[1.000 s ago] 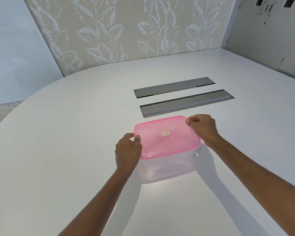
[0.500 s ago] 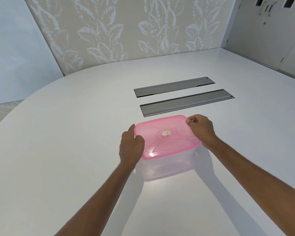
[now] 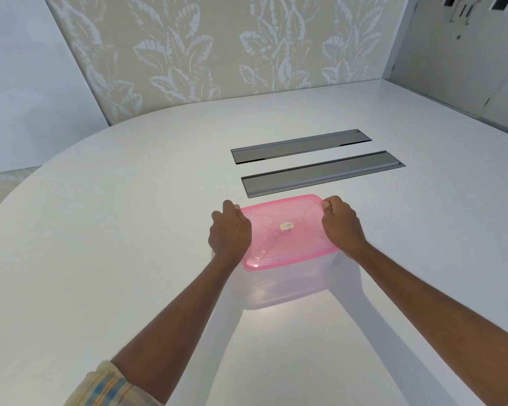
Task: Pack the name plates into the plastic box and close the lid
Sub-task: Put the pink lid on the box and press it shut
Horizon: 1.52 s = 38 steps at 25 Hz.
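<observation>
One view only: wide-angle, head-worn, set above the near edge of the white table (image 3: 100, 259), facing forward and down across it; near surface close, far curved edge and leaf-patterned wall (image 3: 188, 54) at top of frame

I'm in an office meeting room: a large white oval surface (image 3: 129, 230) with two grey cable hatches (image 3: 323, 174) set in it, leaf-patterned wall (image 3: 217, 48) behind.
</observation>
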### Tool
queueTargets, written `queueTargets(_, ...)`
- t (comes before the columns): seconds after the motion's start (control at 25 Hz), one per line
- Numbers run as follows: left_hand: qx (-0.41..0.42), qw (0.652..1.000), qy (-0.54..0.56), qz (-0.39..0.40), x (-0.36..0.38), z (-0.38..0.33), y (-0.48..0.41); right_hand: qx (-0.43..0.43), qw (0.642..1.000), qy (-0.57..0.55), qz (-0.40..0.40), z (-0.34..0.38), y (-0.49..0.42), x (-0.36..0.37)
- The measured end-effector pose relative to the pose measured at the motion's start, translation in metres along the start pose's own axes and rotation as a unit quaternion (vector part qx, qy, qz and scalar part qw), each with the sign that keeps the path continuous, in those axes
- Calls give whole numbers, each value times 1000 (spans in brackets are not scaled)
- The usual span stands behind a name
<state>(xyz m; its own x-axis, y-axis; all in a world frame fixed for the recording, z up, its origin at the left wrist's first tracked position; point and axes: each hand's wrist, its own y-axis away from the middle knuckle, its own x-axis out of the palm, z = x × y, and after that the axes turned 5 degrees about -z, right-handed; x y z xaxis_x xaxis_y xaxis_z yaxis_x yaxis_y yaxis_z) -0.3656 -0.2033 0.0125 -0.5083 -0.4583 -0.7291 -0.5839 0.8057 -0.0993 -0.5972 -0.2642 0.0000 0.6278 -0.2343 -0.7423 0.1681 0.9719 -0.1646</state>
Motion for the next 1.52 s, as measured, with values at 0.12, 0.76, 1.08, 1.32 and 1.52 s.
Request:
queueTargets(0.12,2,1000,13,-1,5,3,-4,25,999,-13,34,-3,-1,0)
queueTargets(0.76,9,1000,-9,19,9,5,-10,44,994,32,100,12,-30,-5)
queueTargets(1.08,10,1000,-17,21,11,5,-12,-21,985,64,157,30,-66,6)
queueTargets(1.32,3,999,-17,27,14,7,-16,-12,988,13,151,22,-76,15)
queueTargets(1.52,-1,999,-22,29,13,6,-17,-15,986,23,164,19,-82,14)
